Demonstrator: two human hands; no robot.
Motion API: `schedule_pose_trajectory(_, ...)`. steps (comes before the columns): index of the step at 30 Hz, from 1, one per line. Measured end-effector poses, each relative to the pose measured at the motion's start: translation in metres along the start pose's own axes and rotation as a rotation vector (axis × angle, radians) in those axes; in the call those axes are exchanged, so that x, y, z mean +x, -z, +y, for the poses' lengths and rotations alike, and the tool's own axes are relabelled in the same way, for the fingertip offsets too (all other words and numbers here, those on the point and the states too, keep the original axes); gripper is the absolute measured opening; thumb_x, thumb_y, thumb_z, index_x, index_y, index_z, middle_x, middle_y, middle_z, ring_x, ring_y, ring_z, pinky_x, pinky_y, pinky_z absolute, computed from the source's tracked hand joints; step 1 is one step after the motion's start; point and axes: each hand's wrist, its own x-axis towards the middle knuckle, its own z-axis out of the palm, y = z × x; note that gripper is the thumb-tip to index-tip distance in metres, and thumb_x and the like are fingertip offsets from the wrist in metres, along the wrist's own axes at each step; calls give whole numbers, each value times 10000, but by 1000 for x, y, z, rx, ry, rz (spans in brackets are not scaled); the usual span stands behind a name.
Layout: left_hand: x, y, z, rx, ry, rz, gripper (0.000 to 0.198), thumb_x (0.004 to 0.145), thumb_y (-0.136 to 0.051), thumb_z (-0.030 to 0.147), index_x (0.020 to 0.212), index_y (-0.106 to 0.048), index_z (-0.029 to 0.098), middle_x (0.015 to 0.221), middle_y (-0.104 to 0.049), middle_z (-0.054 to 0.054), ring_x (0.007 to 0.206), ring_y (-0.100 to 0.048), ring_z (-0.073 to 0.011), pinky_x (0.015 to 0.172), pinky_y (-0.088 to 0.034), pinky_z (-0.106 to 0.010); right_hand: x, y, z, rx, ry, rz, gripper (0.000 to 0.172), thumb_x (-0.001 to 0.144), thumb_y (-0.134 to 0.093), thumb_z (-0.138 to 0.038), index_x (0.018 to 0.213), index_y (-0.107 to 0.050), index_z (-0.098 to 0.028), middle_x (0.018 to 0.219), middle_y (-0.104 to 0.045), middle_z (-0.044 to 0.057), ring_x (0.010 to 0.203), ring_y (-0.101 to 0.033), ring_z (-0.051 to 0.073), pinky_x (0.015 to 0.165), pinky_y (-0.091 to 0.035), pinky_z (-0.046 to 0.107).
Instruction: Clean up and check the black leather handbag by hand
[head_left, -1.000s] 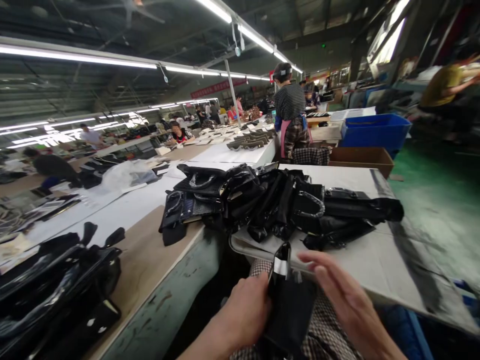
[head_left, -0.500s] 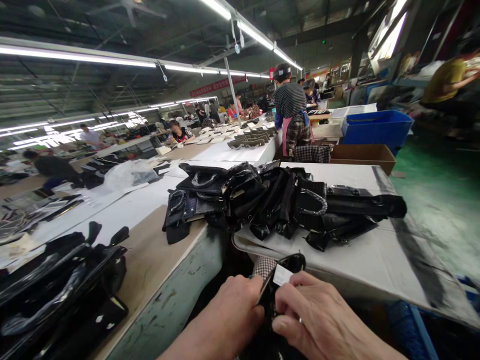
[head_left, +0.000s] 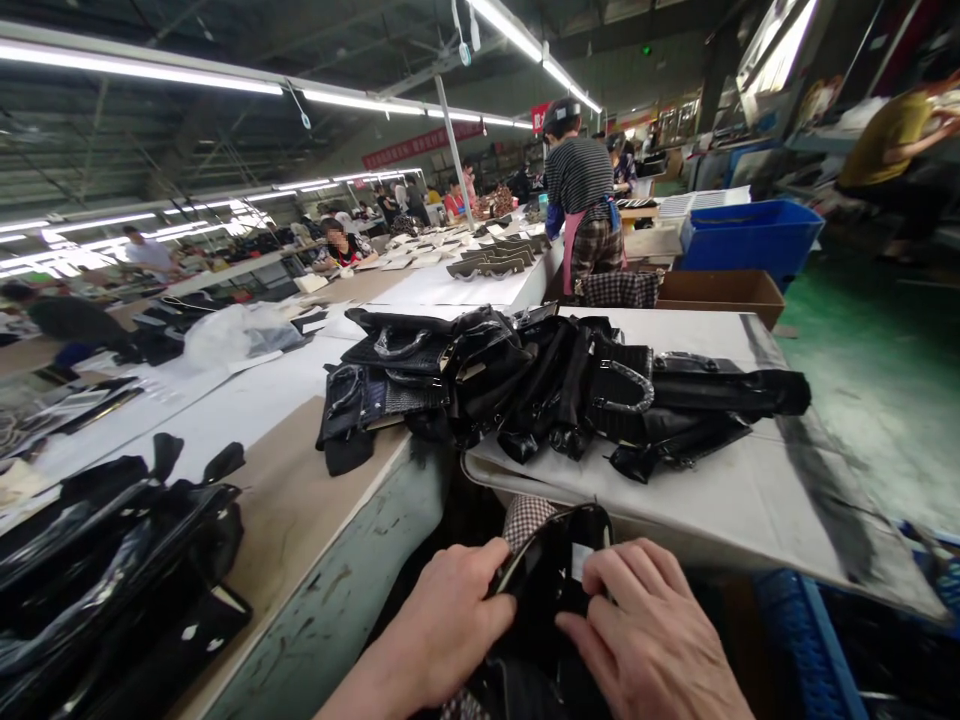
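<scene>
A black handbag (head_left: 555, 545) is held with its mouth spread, low in front of me at the table edge. My left hand (head_left: 442, 625) is closed on the left rim, thumb against index finger. My right hand (head_left: 649, 625) grips the opposite side, its fingers bent over the rim and its thumb inside the opening. Beside the right fingertips, a small white label (head_left: 580, 560) shows against the dark inside. Brown-and-white checked cloth (head_left: 529, 518) appears just behind the bag. The bag's lower part is partly hidden by my hands.
A heap of black handbags (head_left: 480, 380) with wrapped handles lies on the white-topped table (head_left: 720, 510) ahead. More black bags (head_left: 112, 580) lie at left. A blue crate (head_left: 806, 640) stands low at right. Beyond are a cardboard box (head_left: 720, 295), a blue bin (head_left: 750, 240) and a co-worker (head_left: 581, 190).
The bag's mouth has opened wider as my hands moved apart. My right fingers have shifted from the white label to the right rim, and the label now sits deeper inside. The view has tilted down slightly.
</scene>
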Motion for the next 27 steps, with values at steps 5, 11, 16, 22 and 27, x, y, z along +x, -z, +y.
schedule_pose_trajectory(5,0,-3,-1,-31,-49,-2,69,739,-464,158,693,-464,208,707,-619,36,659,-564,-143,609,-318,-232,4,-3,6,12,-130,-72,203,773,-672,-210,827,-477,-206,920,-572,73,786,-548,249,673,-491,406)
schedule_pose_trajectory(11,-2,1,0,-63,-19,-24,98,705,-445,122,701,-483,212,712,-626,29,660,-573,-151,610,-331,-236,21,-3,12,106,-192,-126,364,858,-542,-143,1199,-450,-229,1133,-533,81,790,-617,201,646,-553,347)
schedule_pose_trajectory(16,-1,3,-1,-102,-6,-54,119,702,-447,129,725,-525,215,740,-647,16,683,-598,-165,620,-361,-233,40,-3,17,88,-141,-51,310,838,-584,-93,1107,-504,-227,1136,-500,84,1081,-529,271,835,-529,402)
schedule_pose_trajectory(22,1,-1,0,-91,-5,-80,106,694,-454,149,734,-528,214,771,-659,-3,680,-600,-180,612,-363,-247,48,-6,29,162,-144,-132,269,829,-616,-52,1023,-538,-223,1104,-495,59,1026,-494,247,862,-475,426)
schedule_pose_trajectory(27,1,-2,-1,-90,-22,-63,72,696,-446,150,701,-485,211,727,-637,1,655,-575,-175,614,-359,-249,52,0,36,228,-42,-182,196,864,-612,-55,964,-593,-223,1016,-559,29,935,-507,217,814,-438,400)
